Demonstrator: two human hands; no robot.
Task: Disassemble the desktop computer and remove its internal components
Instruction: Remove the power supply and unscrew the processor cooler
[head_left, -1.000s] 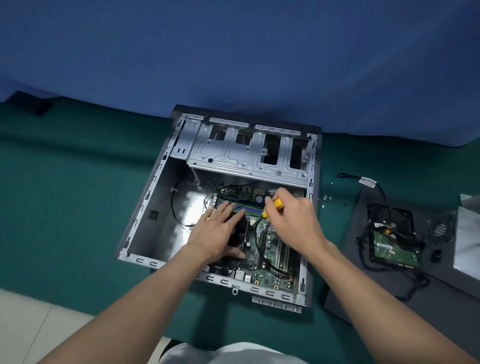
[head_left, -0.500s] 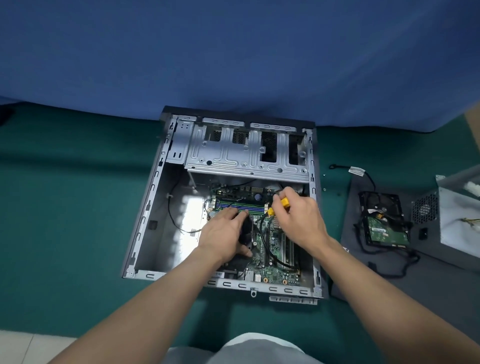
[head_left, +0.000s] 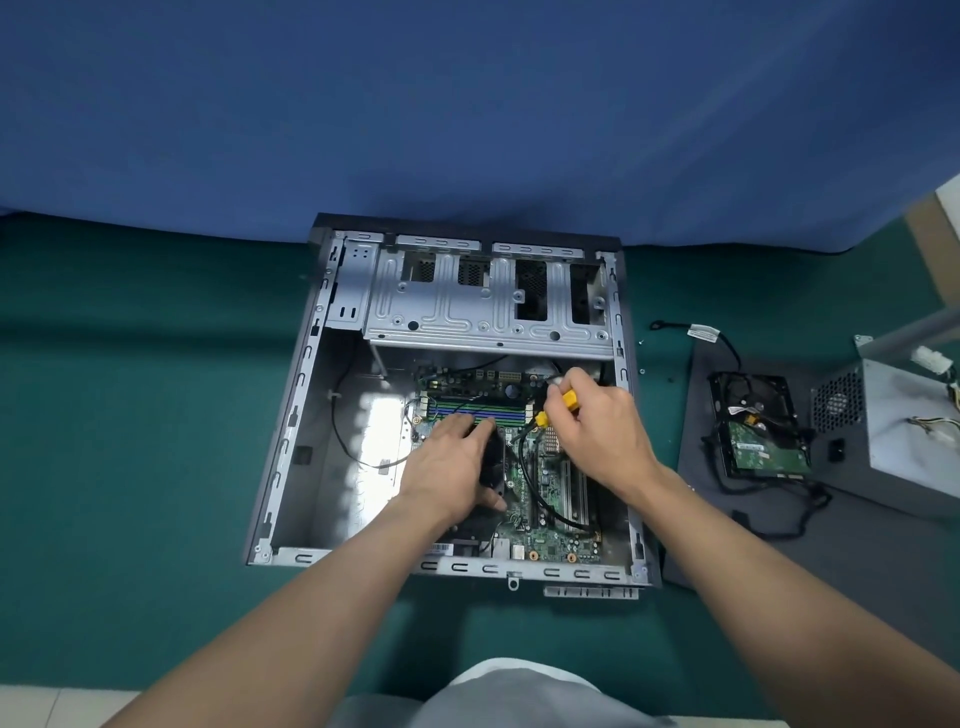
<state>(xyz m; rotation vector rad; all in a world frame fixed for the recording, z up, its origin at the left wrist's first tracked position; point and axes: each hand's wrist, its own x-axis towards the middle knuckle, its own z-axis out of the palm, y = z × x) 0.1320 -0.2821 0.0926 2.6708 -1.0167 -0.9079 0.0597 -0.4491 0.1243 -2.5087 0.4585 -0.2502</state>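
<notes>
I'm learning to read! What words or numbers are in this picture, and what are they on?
None can be read.
White tag on the loose cable: blurred.
Hard drive label: too small.
Sticker at the computer case's near edge: blurred.
Motherboard markings: too small.

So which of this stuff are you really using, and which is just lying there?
In use:
computer case
green circuit board
yellow plug, pinched by the right hand
black fan, held by the left hand

Just lying there:
hard drive
grey power box
loose tagged cable
dark panel
</notes>
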